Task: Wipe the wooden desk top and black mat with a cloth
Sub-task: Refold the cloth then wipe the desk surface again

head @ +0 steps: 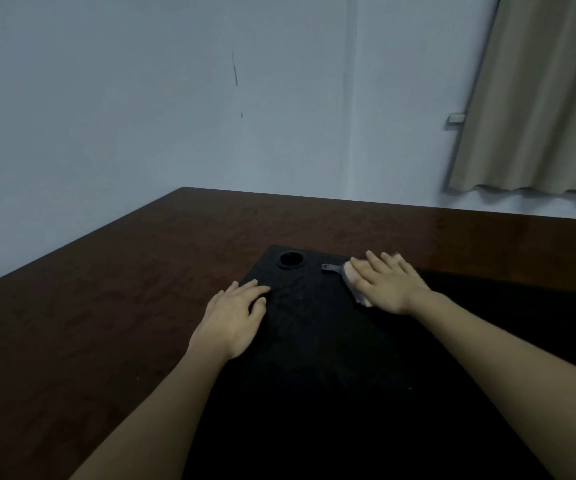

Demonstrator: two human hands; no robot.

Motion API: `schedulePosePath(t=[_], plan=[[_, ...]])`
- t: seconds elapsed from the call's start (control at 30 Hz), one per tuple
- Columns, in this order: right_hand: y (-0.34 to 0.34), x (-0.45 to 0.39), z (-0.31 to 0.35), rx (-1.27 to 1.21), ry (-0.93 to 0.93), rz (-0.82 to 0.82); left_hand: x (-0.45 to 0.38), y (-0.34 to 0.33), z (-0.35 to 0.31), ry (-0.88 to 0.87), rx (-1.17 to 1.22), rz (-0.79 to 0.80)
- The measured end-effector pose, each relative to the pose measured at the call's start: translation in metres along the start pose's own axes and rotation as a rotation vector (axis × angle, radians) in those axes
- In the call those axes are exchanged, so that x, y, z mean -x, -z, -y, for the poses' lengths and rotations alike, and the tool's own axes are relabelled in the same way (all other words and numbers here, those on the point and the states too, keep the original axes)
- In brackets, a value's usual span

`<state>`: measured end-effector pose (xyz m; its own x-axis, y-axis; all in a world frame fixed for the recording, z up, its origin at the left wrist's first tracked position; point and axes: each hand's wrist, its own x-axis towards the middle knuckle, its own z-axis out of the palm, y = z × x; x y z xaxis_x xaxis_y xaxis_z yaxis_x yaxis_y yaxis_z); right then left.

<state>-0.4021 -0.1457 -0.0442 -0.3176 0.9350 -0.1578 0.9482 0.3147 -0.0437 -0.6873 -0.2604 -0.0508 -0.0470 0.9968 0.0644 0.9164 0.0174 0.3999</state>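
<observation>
Pressing the cloth (352, 284) near the black mat's (314, 341) far edge, right hand (388, 284) flat

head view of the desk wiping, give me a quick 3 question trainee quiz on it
1. Which hand presses the cloth flat: left hand or right hand?
2. True or false: the cloth lies on the bare wooden desk top, off the black mat.
3. Fill in: near the mat's far left corner there is a round ____.

Key
1. Right hand, with straight fingers.
2. False; it lies on the mat, near its far edge.
3. Hole.
</observation>
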Motion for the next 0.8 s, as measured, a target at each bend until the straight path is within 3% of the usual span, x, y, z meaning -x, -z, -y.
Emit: schedulePosePath(t=[0.2, 0.37, 0.47, 0.6, 0.67, 0.8], plan=[[-0.006, 0.026, 0.072, -0.02, 0.221, 0.0, 0.002, 0.001, -0.001, 0.029, 0.037, -0.037], [-0.004, 0.066, 0.059, -0.236, 0.331, -0.005, 0.013, 0.006, -0.007, -0.008, 0.085, -0.055], [0.006, 0.083, 0.024, -0.349, 0.201, -0.152, 0.014, 0.009, -0.022, -0.075, 0.05, -0.066], [0.007, 0.095, -0.014, -0.427, -0.001, -0.165, 0.002, -0.006, -0.088, -0.297, -0.06, 0.051], [0.003, 0.096, -0.023, -0.471, -0.023, -0.162, -0.002, -0.025, -0.121, -0.394, -0.139, 0.163], [-0.002, 0.089, -0.032, -0.474, 0.009, -0.154, -0.023, -0.05, -0.133, -0.416, -0.248, 0.289]])
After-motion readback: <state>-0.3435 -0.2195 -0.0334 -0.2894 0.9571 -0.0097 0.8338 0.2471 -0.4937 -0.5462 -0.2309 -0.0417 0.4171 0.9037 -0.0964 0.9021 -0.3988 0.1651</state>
